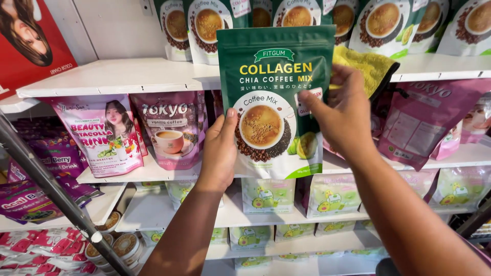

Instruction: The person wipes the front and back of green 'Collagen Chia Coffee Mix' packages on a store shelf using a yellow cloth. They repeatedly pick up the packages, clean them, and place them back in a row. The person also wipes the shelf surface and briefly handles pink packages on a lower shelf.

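Note:
I hold a dark green and white pouch (271, 76) upright in front of the white shelves; a coffee cup is pictured on its front. My left hand (220, 153) grips its lower left edge, thumb on the front. My right hand (345, 115) holds the pouch's right edge and also pinches a yellow cloth (368, 66) behind it.
More green pouches (204, 25) stand on the top shelf (128, 74). Pink and purple pouches (171, 128) fill the middle shelf, pale green ones (327, 197) the lower shelves. A grey metal bar (46, 179) slants across the left. Round tins (123, 245) sit at the lower left.

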